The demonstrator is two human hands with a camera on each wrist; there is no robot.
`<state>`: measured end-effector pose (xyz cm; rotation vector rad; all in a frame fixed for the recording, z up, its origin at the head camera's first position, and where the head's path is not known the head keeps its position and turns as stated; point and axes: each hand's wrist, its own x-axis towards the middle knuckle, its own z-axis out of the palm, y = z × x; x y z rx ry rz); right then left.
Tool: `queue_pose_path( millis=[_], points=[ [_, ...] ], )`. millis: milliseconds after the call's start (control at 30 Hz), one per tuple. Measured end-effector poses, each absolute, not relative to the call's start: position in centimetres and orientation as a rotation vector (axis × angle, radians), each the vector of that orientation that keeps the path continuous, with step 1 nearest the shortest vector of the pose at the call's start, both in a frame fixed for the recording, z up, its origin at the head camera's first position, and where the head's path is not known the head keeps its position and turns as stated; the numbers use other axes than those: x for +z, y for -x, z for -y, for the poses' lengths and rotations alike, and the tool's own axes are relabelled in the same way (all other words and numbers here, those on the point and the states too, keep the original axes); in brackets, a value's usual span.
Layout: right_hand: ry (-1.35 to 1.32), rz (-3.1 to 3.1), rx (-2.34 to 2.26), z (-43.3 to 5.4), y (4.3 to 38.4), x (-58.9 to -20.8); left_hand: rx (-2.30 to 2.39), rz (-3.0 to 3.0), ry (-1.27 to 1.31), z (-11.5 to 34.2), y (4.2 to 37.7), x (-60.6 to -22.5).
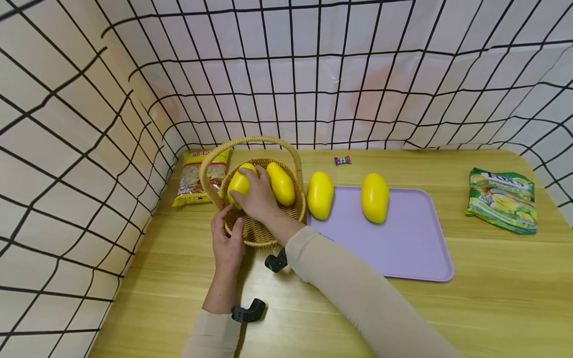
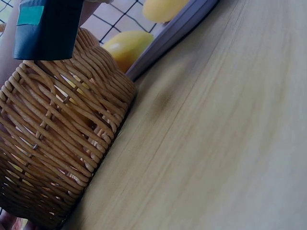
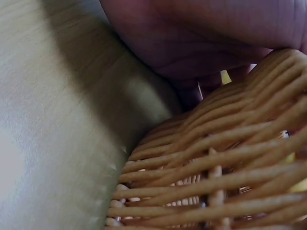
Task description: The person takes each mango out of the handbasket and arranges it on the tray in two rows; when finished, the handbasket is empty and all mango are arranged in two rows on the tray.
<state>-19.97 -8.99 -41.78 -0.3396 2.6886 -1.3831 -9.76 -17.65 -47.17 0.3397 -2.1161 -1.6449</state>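
A wicker basket (image 1: 264, 242) with a tall arched handle stands left of centre in the head view. My right hand (image 1: 259, 196) reaches into it and grips a yellow mango (image 1: 239, 185) at the basket's left side. A second mango (image 1: 281, 184) lies inside, to the right of that hand. My left hand (image 1: 227, 246) holds the near-left rim, its thumb toward the inside. In the left wrist view the basket's woven side (image 2: 62, 129) fills the left. The right wrist view shows woven cane (image 3: 216, 163) close up, with part of a hand above it.
Right of the basket, a lilac tray (image 1: 412, 238) bears a mango (image 1: 375, 198); another mango (image 1: 320, 195) lies across its left edge. A yellow food packet (image 1: 201, 179) lies behind left, a small purple sweet (image 1: 342, 160) at the back, a green snack bag (image 1: 501, 201) far right. Black-lined walls enclose the table.
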Motion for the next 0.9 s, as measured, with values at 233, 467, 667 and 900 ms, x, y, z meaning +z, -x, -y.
queue_pose_path(
  millis=[233, 467, 667, 900],
  points=[
    [0.303, -2.684, -1.616, 8.2, 19.7, -40.7, -1.628, 2.133, -0.345, 17.6, 9.9, -47.1],
    [0.286, -2.611, -1.765, 6.4, 18.8, -39.3, -1.646, 2.14, -0.365, 17.5, 9.8, -47.1],
    [0.392, -2.538, -1.813, 4.0, 17.0, -38.1, -1.659, 2.142, -0.366, 17.6, 9.7, -46.9],
    [0.582, -2.589, -1.714, -0.3, 13.8, -38.1, -1.67, 2.131, -0.351, 17.5, 9.6, -47.0]
  ],
)
